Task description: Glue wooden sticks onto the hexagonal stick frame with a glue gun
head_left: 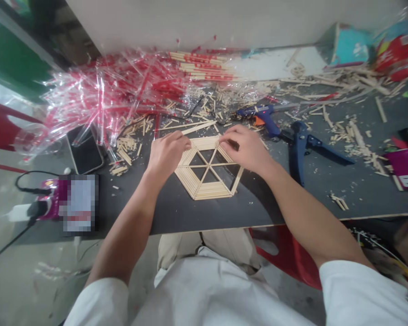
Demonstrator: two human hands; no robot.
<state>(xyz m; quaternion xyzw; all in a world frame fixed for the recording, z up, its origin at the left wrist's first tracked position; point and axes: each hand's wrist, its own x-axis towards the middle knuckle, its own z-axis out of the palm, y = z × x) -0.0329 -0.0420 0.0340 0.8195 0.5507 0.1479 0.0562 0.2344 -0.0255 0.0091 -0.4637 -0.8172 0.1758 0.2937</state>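
A hexagonal frame (212, 190) of pale wooden sticks, probably split chopsticks, lies flat on the dark table. Spokes cross at its middle. Layered sticks fill the top, left and bottom sides, while some right-hand sections show bare table. My left hand (169, 151) is closed, its fingertips at the frame's upper left corner. At the upper right corner, my right hand (243, 147) pinches the frame's edge with thumb and forefinger. Whether a separate loose stick lies between the fingertips is hidden. Just beyond the frame are loose sticks (200, 127).
Behind lies a heap of red and clear wrappers (122, 86) beside wrapped chopsticks (207, 68). A blue glue gun (263, 115) and blue cutter (301, 149) lie right, among wood scraps (357, 140). Left are a phone (85, 149), a blurred-out device (80, 203) and a power strip (52, 199).
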